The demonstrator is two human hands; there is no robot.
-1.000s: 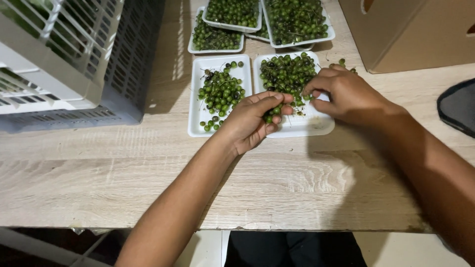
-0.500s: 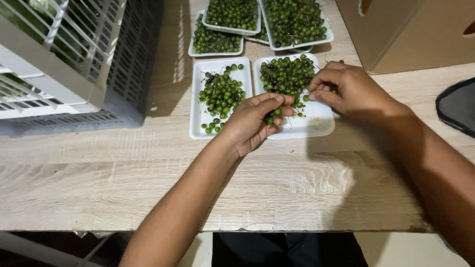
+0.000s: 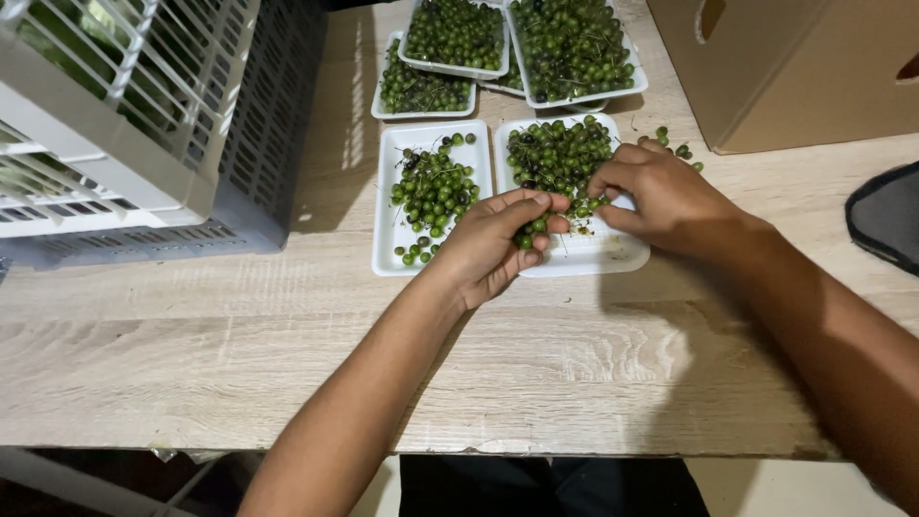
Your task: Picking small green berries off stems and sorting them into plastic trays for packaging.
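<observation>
Your right hand point(image 3: 670, 196) has slid down toward your left hand point(image 3: 498, 239); both pinch a sprig of green berries point(image 3: 560, 213) over the right white tray point(image 3: 598, 251), centre frame, beside the left tray point(image 3: 388, 230).

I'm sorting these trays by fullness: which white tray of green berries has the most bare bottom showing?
The near left tray, beside the left hand: its berries lie sparse and scattered, while the other trays are heaped.
</observation>
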